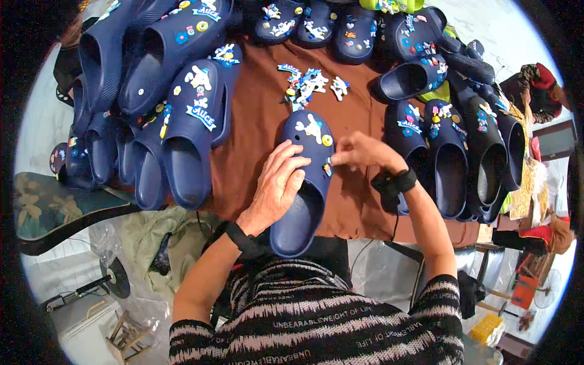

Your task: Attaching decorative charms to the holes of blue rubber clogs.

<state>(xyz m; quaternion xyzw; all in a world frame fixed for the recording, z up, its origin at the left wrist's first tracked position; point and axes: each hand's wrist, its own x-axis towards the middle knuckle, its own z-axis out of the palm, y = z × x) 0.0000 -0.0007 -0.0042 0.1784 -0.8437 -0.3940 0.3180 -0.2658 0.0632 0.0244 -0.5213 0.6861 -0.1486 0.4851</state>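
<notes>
A navy clog [304, 182] lies toe-away on the brown cloth [255, 128] in front of me, with a white figure charm and a yellow round charm on its top. My left hand [277, 185] rests flat on the clog's left side and holds it down. Fingers pinched, my right hand [365, 152] presses a small colourful charm [328, 167] against the clog's right edge. Both wrists wear black straps. A loose heap of blue-and-white charms [307, 85] lies on the cloth just beyond the clog.
Stacked navy clogs [176, 103] with charms fill the left side, more clogs [456, 146] stand in a row at right and along the far edge. A green patterned cushion [55, 210] and plastic bags lie lower left. Clutter and a stool sit at right.
</notes>
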